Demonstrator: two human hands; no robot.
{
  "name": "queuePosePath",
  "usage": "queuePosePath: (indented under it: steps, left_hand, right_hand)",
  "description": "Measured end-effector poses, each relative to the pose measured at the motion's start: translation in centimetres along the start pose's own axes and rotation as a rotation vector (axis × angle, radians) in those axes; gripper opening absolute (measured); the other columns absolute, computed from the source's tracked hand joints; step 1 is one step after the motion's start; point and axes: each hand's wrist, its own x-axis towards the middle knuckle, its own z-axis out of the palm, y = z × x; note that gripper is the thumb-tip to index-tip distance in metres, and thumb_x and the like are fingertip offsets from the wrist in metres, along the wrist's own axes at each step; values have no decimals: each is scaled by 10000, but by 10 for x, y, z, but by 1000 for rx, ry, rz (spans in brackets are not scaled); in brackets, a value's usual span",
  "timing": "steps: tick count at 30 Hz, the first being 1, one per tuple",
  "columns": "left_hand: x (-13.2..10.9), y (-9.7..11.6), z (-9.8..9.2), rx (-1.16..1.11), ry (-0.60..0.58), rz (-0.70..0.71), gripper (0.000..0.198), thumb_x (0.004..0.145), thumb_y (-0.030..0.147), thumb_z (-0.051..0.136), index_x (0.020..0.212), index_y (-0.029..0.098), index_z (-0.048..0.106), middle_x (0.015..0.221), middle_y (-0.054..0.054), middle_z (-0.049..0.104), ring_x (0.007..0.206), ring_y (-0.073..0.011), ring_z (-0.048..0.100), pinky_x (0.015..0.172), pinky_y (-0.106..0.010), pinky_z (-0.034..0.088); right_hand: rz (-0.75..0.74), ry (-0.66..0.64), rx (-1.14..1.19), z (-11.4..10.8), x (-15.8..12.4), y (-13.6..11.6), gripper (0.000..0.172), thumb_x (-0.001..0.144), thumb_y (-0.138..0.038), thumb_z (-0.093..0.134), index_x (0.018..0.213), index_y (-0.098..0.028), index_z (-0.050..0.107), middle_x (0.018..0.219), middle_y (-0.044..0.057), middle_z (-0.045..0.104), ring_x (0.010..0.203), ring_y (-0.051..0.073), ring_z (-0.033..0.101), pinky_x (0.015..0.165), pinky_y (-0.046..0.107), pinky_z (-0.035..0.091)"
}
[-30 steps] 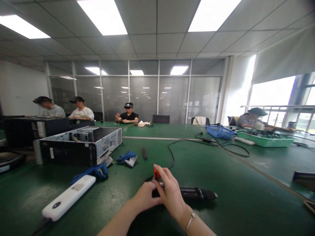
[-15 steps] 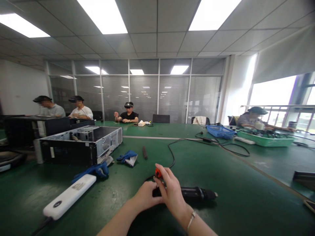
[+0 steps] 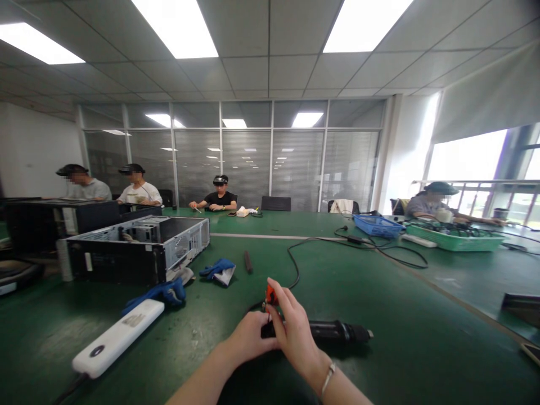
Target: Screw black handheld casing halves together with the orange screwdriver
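Note:
My right hand [image 3: 295,326] is closed, its fingertips pinching a small orange-red piece [image 3: 270,295] with dark and metallic parts, whose exact kind is unclear. Pressed up against it from below is my left hand [image 3: 253,336], its thumb and fingers curled together. Whatever the left fingers hold is hidden between the hands. Behind and beside them a black cylindrical power tool, like an electric screwdriver [image 3: 337,332], lies on the table with its metal tip to the right. The fingers cover its rear part.
On the green table [image 3: 400,332] stand an open computer case [image 3: 118,264], a white power strip [image 3: 120,337], blue gloves [image 3: 218,270] and a dark bar [image 3: 248,262]. A black cable [image 3: 295,264] winds toward blue [image 3: 377,226] and green baskets [image 3: 459,239]. Several people sit around.
My hands stay almost in place, with the orange-red piece shifted very slightly up between them. Across the table, a person's raised hand has come down to the tabletop.

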Motion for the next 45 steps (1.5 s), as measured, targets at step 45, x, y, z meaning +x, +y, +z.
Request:
queuePosePath:
  steps: [45]
  left_hand:
    - [-2,9,-3,-1,1,36,137,748,188,621,864,139,675,870,-23,702,762,-176,621,685,-211,445]
  right_hand:
    - [-90,31,-39,-2,-1,-6,435,892,-147,481,1315,-244,449,1119,87,593,985,192,609,868,322,536]
